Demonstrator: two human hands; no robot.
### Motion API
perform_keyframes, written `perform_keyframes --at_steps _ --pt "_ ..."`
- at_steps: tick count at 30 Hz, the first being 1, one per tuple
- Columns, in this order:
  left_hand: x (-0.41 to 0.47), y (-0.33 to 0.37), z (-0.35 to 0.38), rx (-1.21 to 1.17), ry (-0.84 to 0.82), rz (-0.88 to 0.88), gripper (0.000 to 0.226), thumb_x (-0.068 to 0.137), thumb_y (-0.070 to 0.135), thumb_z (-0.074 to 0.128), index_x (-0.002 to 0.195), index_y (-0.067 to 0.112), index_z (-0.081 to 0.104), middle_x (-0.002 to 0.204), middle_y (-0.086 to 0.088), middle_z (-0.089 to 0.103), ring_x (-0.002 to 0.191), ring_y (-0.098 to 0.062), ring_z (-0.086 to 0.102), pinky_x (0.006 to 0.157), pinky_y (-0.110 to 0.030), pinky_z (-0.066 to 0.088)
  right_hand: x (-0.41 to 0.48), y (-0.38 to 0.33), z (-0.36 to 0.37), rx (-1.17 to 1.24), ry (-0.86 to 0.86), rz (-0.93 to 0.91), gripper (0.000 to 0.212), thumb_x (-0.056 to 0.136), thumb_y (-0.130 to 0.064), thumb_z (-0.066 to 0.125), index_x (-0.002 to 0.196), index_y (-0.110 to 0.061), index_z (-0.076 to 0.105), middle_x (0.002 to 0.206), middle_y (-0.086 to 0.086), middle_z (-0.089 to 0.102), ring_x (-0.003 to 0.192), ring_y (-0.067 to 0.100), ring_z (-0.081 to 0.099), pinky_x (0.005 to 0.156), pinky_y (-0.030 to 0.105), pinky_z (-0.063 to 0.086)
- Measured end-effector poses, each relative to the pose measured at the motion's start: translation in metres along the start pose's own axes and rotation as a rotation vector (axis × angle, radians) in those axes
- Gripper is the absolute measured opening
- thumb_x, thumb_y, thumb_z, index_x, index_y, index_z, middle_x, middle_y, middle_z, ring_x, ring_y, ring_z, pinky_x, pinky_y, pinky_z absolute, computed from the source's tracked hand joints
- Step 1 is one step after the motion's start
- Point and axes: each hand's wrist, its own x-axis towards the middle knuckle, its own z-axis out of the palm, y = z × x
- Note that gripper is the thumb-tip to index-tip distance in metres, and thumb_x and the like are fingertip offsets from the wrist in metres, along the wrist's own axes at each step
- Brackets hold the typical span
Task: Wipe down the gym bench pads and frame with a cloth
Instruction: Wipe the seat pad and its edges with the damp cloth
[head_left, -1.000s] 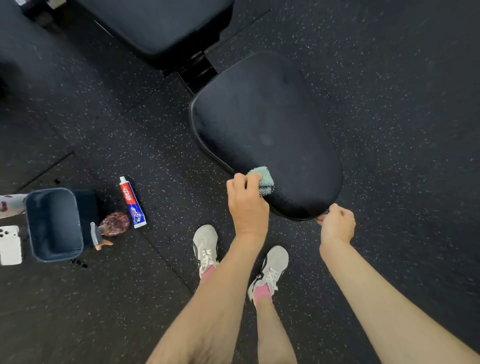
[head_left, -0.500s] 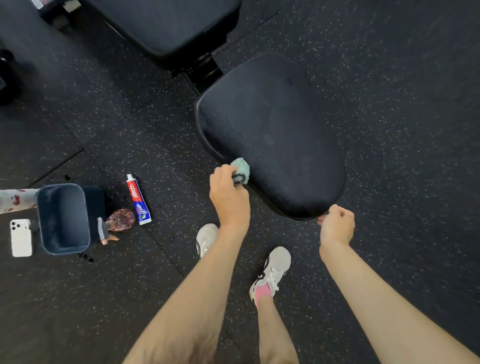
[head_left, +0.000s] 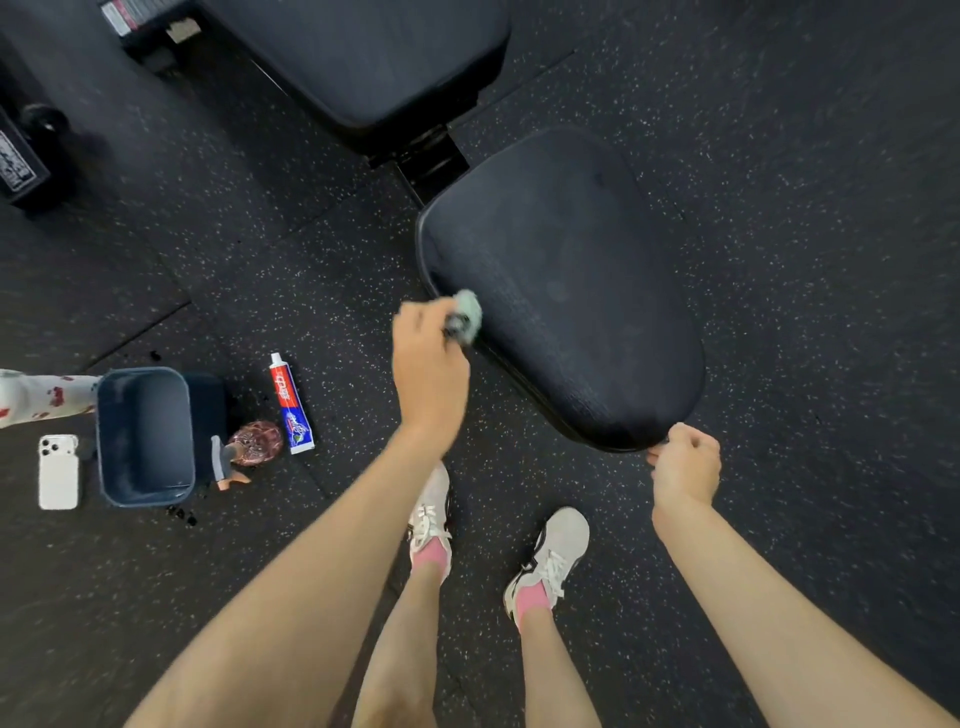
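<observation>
The black seat pad (head_left: 566, 291) of the gym bench fills the middle of the head view, and the longer back pad (head_left: 374, 57) lies beyond it. A black frame joint (head_left: 431, 161) shows between the two pads. My left hand (head_left: 428, 374) grips a bunched pale green cloth (head_left: 466, 317) against the seat pad's left edge. My right hand (head_left: 683, 467) is curled on the pad's near corner, its fingertips tucked under the rim.
On the speckled rubber floor at the left lie a dark blue tub (head_left: 145, 436), a toothpaste tube (head_left: 291, 410), a small brown brush (head_left: 249, 447) and a white phone (head_left: 58, 473). My two white shoes (head_left: 550, 556) stand below the pad. A black weight (head_left: 26, 156) sits far left.
My left hand has slid the cloth along the seat pad's left edge, away from the near end. My right hand has kept its hold on the near corner.
</observation>
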Motion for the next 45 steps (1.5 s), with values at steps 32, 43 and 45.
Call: perform_keyframes --at_steps 32,43,45 --pt "-0.142 0.050 0.087 0.029 -0.417 0.473 0.044 0.075 -0.003 0.042 0.109 0.012 0.066 0.095 -0.002 0.060 0.082 -0.020 0.047 0.047 -0.030 0.046 0.006 -0.005 -0.030 0.079 -0.215 0.034 0.030 0.105 -0.033 0.030 0.116 -0.018 0.054 0.099 0.010 0.063 0.096 0.025 0.061 0.093 0.040 0.048" --pt "-0.054 0.051 0.089 0.357 -0.335 0.866 0.044 0.075 -0.008 0.031 0.099 0.000 0.067 0.077 -0.013 0.053 0.069 -0.027 0.046 0.056 -0.032 0.041 -0.008 -0.008 -0.003 0.046 -0.130 0.036 0.040 0.099 -0.032 0.042 0.135 -0.014 0.046 0.127 0.009 0.057 0.113 0.029 0.057 0.101 0.050 0.043" --pt "-0.028 0.043 0.084 0.362 -0.291 0.836 0.041 0.072 -0.013 0.041 0.101 0.000 0.066 0.078 -0.014 0.052 0.073 -0.026 0.040 0.055 -0.033 0.043 -0.007 -0.009 0.001 0.040 -0.112 0.052 0.042 0.099 -0.031 0.043 0.137 -0.013 0.044 0.129 0.009 0.055 0.116 0.031 0.055 0.101 0.051 0.043"
